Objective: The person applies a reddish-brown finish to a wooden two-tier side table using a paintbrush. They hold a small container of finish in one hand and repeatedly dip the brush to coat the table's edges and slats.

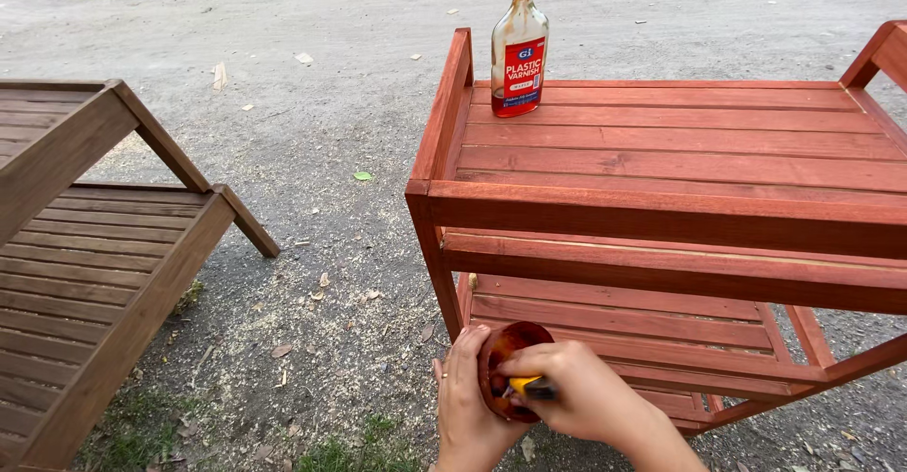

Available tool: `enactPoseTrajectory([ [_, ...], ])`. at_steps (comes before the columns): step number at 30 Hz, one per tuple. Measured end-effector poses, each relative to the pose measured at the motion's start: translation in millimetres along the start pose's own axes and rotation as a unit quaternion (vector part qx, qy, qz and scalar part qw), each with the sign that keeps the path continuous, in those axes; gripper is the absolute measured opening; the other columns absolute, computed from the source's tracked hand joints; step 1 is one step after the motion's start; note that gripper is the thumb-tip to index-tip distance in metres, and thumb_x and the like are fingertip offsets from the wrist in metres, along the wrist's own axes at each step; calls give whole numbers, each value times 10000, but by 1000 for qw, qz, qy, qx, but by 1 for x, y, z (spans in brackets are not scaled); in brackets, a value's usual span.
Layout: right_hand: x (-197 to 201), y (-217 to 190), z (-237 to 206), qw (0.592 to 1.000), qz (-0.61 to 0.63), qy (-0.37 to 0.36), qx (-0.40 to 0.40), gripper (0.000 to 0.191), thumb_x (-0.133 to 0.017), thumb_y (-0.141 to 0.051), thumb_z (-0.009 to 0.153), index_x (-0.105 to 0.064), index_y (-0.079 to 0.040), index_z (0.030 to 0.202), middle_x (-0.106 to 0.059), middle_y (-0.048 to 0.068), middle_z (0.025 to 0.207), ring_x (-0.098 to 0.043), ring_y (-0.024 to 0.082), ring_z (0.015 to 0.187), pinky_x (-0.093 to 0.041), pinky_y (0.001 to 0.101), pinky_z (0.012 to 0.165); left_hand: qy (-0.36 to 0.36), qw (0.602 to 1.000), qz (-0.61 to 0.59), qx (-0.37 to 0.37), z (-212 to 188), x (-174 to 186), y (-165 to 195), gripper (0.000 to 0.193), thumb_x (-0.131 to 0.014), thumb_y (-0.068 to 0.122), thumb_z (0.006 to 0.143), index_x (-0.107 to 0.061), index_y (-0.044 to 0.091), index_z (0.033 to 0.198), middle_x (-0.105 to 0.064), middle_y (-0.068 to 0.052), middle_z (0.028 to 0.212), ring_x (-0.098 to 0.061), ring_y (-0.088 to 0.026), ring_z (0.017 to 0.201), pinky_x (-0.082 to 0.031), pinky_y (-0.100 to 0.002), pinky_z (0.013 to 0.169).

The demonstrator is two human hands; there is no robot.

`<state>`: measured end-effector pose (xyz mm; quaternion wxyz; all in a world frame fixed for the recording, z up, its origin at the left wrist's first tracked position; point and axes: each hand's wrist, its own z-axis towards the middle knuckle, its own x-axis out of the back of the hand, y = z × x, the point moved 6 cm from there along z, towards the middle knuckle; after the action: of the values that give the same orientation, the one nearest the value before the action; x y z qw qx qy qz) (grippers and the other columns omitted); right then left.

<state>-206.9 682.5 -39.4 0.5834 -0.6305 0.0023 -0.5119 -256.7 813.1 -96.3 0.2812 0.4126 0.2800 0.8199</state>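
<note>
Both hands meet low in the view: the left hand (465,406) cups a small stained bowl (505,363) from the side, tilting its mouth up, while the right hand (576,396) closes around a yellow-handled brush (529,387) dipped into it. They hover just before the lower slats of a red-stained wooden rack (661,207). On its top shelf stands a capped varnish bottle (519,47). An unstained rack (85,255) lies left, on gravel ground (321,132) strewn with wood chips.
</note>
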Motion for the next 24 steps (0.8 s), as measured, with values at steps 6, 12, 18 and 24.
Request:
enactPoseTrajectory([
  [6, 11, 4, -3, 997, -64, -50, -16, 515, -811, 44, 614, -770, -100, 1107, -762, 126, 1117, -737, 322, 1024, -594, 381, 864, 2, 993, 66, -93, 3, 2, 15, 975, -973, 320, 596, -476, 92, 1402, -589, -96, 1382, -499, -365, 1393, -240, -631, 1178],
  [12, 42, -11, -26, 991, 0, 75, 112, 546, -838, 15, 717, -753, -105, 1243, -708, 185, 1320, -687, 368, 1233, -572, 426, 983, -32, 997, 20, 71, 25, 4, 7, 1054, -991, 263, 470, -479, 111, 1379, -572, -104, 1342, -542, -345, 1265, -264, -602, 1120],
  [18, 65, -19, -31, 942, -99, 282, 152, 435, -790, -13, 754, -768, -113, 1177, -736, 148, 1275, -698, 315, 1237, -593, 398, 996, -7, 978, -32, 206, 49, 0, -14, 1001, -937, 185, 469, -468, 105, 1350, -591, -99, 1250, -567, -309, 1221, -484, -415, 1052],
  [24, 42, -21, 11, 891, -191, 376, 166, 436, -760, 15, 766, -743, -95, 1188, -725, 176, 1241, -683, 322, 1228, -573, 416, 1007, -17, 971, -44, 232, 53, -13, -30, 1050, -921, 183, 473, -407, 57, 1379, -558, -114, 1267, -591, -264, 1222, -492, -391, 1077],
])
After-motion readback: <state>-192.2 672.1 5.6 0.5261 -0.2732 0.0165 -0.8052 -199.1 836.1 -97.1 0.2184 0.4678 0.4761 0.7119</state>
